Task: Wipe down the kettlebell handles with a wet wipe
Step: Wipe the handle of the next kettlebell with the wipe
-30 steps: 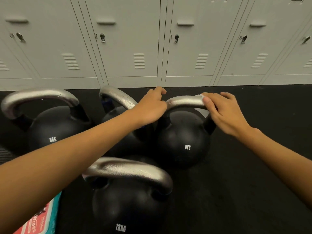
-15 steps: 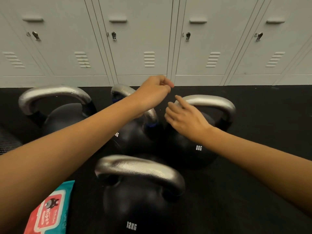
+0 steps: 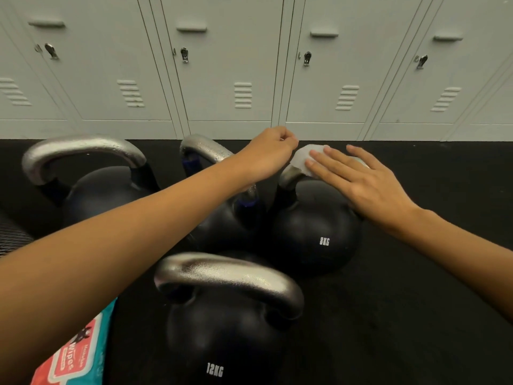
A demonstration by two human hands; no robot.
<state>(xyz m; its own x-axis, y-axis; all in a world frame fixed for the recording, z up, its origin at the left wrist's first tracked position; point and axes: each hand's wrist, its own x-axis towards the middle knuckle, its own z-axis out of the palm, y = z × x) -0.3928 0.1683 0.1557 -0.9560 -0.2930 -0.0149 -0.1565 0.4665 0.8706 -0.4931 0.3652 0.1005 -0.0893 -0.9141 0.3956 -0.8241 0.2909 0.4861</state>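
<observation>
While the pack of wet wipes (image 3: 75,357) lies on the black floor (image 3: 416,315) at the near left edge of the view, half under the left forearm, the 12 kg kettlebell (image 3: 222,337) stands nearest in the middle, its silver handle (image 3: 227,276) bare and untouched by either hand. Beyond it stands the 8 kg kettlebell (image 3: 313,232), and here the work is going on: the right hand (image 3: 369,182) lies across its handle (image 3: 288,173) with fingers straight and spread, pressing a white wet wipe (image 3: 305,157) flat onto the handle's top left bend. The left hand (image 3: 270,154) hovers just beside the wipe with its fingers curled in; it seems to hold nothing, though a pinch on the wipe's edge cannot be ruled out from this angle. Behind the left forearm sits a third kettlebell (image 3: 222,223) with blue bands on its handle, and further left a fourth kettlebell (image 3: 102,190) stands well apart. Grey lockers (image 3: 222,65) close the far edge of the floor. The step in hand looks to be wiping the 8 kg handle; the next move likely calls for curling the fingers round the wipe and drawing it along the arch and down both legs of the handle, before going on to the other handles.
</observation>
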